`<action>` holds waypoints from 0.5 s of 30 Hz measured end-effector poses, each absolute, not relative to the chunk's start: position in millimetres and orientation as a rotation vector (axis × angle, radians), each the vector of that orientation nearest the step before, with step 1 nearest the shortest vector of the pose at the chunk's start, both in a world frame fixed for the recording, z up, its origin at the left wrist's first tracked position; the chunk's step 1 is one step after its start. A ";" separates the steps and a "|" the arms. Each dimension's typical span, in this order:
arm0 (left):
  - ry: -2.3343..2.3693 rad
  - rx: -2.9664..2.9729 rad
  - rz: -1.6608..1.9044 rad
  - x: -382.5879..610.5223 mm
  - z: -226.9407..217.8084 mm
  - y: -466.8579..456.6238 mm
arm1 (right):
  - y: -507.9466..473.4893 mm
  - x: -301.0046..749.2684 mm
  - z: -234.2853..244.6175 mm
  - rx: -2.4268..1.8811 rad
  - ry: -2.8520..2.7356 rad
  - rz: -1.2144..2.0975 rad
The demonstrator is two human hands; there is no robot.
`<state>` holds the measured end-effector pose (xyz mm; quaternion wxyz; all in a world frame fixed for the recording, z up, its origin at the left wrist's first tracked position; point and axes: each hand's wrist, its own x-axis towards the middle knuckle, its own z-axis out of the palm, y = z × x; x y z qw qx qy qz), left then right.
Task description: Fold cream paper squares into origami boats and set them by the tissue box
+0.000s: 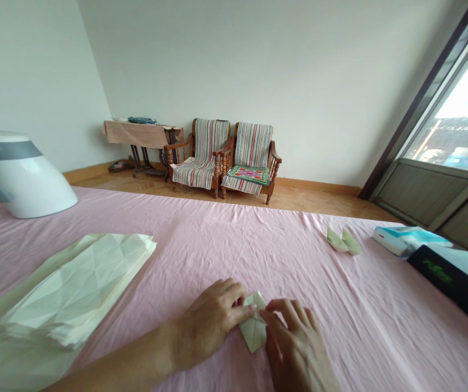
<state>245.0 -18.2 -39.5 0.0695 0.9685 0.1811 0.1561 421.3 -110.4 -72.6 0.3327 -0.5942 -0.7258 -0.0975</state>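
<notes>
A small folded piece of pale green paper (253,333) lies on the pink cloth between my hands. From its left side my left hand (214,309) grips it, thumb laid across the paper's middle. My right hand (295,337) pinches its right edge with thumb and forefinger, the other fingers curled. To the left rests a stack of creased pale green paper sheets (82,277), lying on a larger sheet. A finished-looking folded paper shape (342,242) with two raised points sits farther off to the right.
A white and grey jug (38,179) stands at the far left. At the right are a tissue pack (405,239) and a black box (454,283). Past the table's far edge stand two wooden armchairs (213,158) and a cloth-covered sewing table (136,133).
</notes>
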 end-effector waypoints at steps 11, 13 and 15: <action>0.363 3.164 0.290 233.6 -31.0 -23.1 | -118.5 413.0 -73.6 -1.732 -2.133 -0.574; 0.385 3.161 0.318 233.1 -31.2 -24.0 | -118.2 413.9 -72.2 -1.717 -2.114 -0.627; 0.403 3.145 0.346 232.7 -30.8 -24.7 | -116.7 415.3 -74.4 -1.665 -2.079 -0.677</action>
